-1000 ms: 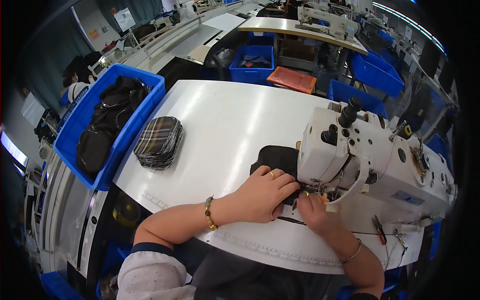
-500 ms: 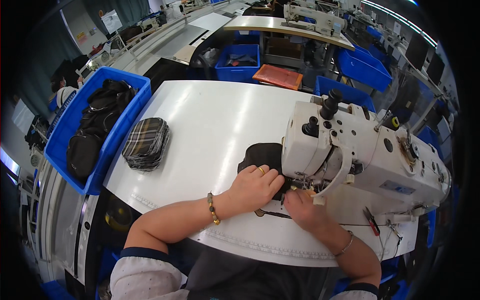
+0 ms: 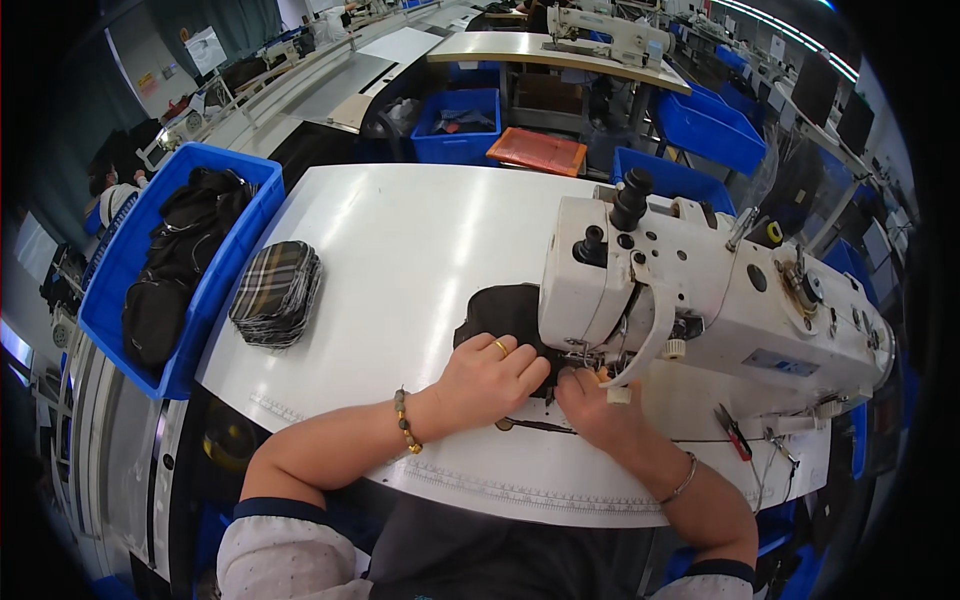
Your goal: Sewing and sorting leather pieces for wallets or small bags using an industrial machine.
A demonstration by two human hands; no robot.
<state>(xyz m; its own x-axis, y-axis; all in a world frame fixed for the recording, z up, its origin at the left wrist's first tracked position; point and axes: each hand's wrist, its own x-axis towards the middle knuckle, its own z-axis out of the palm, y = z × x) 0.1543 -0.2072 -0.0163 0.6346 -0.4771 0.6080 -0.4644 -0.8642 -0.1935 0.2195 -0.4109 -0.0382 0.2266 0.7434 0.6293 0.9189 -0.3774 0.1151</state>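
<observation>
Far left of hands, blue bin [image 3: 232, 265] of dark bags [image 3: 160, 310]; nearer, plaid cloth stack [image 3: 277, 292]. Dark cloth [image 3: 505, 305] beneath and just beyond left hand [image 3: 490, 375]: palm down, fingers bent, grip unclear. Right hand [image 3: 597, 405] beside it, fingers curled, hold hidden. Just beyond, sewing machine [image 3: 690, 290] covers cloth's edge. Right of hands, snips [image 3: 736, 437]; machine label [image 3: 780, 362] unreadable.

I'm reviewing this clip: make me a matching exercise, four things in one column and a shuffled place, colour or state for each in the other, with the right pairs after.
Things:
1. Stack
2. Snips
3. Left hand
4. Crate

Descriptions:
A. on the dark fabric
B. blue, with dark bags inside
C. plaid, on the table
D. partly red, to the right of the right hand

Pairs: 1-C, 2-D, 3-A, 4-B
</observation>
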